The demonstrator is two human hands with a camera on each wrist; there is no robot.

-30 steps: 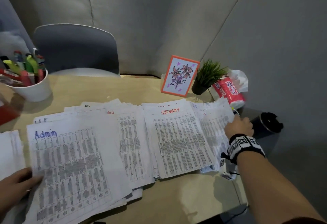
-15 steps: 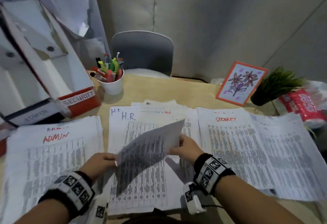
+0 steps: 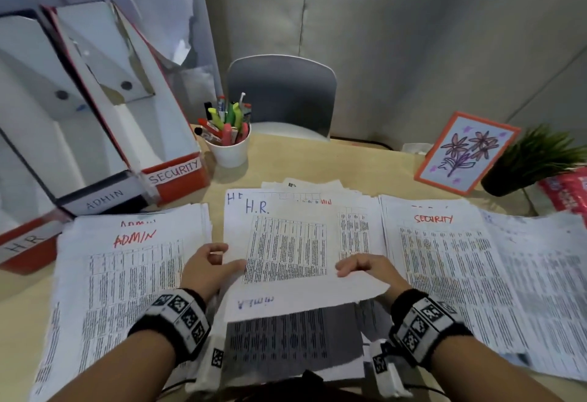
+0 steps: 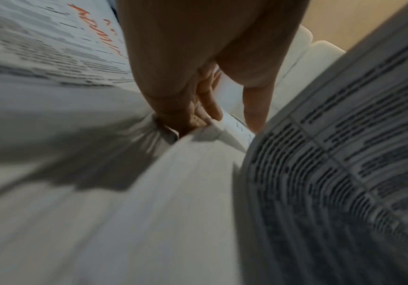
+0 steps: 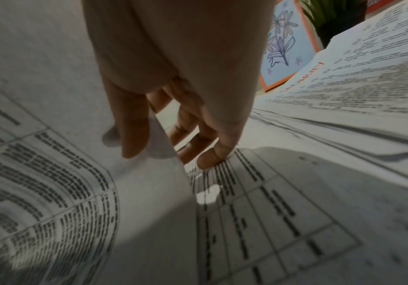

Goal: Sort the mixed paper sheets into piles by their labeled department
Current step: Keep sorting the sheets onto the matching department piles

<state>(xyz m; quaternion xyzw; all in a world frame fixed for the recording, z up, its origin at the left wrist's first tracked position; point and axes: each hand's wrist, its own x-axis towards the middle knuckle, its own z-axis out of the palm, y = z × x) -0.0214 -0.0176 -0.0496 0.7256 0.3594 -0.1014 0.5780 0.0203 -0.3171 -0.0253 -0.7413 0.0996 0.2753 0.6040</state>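
Both hands are pinching one loose sheet [image 3: 298, 293] by its side edges, left hand [image 3: 206, 269] and right hand [image 3: 368, 273], floating it over the H.R. pile [image 3: 286, 211]. It reads "Admin" upside down through the paper, so we'd say flip it, then square it onto the ADMIN pile [image 3: 127, 261] on our left.

matt paper sheets [image 3: 286, 252], wood-look table [image 3: 317, 160]

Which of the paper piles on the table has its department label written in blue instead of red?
The middle pile, headed H.R. in blue ink; the ADMIN pile to its left and the SECURITY pile to its right carry red headings.
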